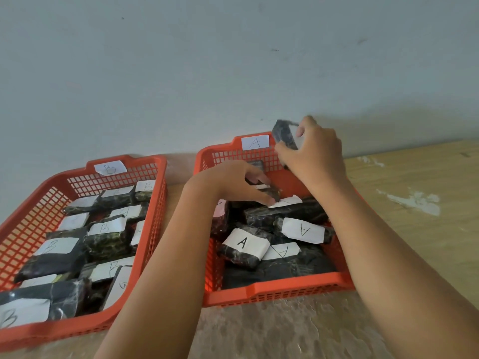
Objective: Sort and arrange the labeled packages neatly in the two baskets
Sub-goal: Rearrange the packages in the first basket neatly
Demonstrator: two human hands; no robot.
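Note:
Two orange mesh baskets stand side by side against the wall. The left basket (pixel 158 203) bears a white tag marked B and holds several dark wrapped packages (pixel 106 239) with B labels. The right basket (pixel 280 288), tagged A, holds several dark packages (pixel 243 246) with A labels. My right hand (pixel 316 154) is raised over the far right corner of the A basket, shut on a small dark package (pixel 283 133) held upright. My left hand (pixel 241 182) reaches down into the back of the A basket, with its fingers on a small dark package (pixel 272 191) there.
The baskets rest on a worn wooden table (pixel 414 193) with pale scuffed patches to the right. A plain grey-white wall (pixel 233 73) rises right behind the baskets. A narrow gap separates the two baskets.

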